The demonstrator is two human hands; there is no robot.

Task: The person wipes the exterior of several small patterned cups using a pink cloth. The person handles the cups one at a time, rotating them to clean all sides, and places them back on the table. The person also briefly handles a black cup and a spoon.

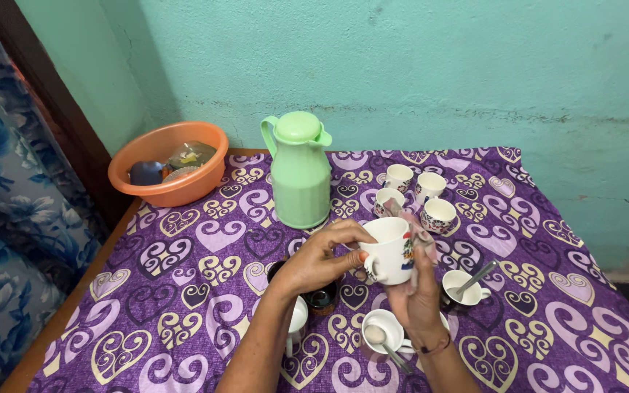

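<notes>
My left hand (322, 258) grips the rim and handle of a white mug (391, 247) with a coloured print, holding it above the table. My right hand (418, 298) is under and beside the mug, pressing a thin patterned cloth (420, 236) against its side. Below the hands sit a small white cup with a spoon (384, 335), another white cup with a spoon (464, 285) to the right, and a dark jar (323, 298) partly hidden by my left wrist.
A pale green thermos jug (300, 171) stands behind the hands on the purple heart-patterned tablecloth (183, 291). Several small patterned cups (420, 193) cluster at its right. An orange basin (169, 164) with items sits at the back left. A blue floral curtain (1, 218) hangs at the left.
</notes>
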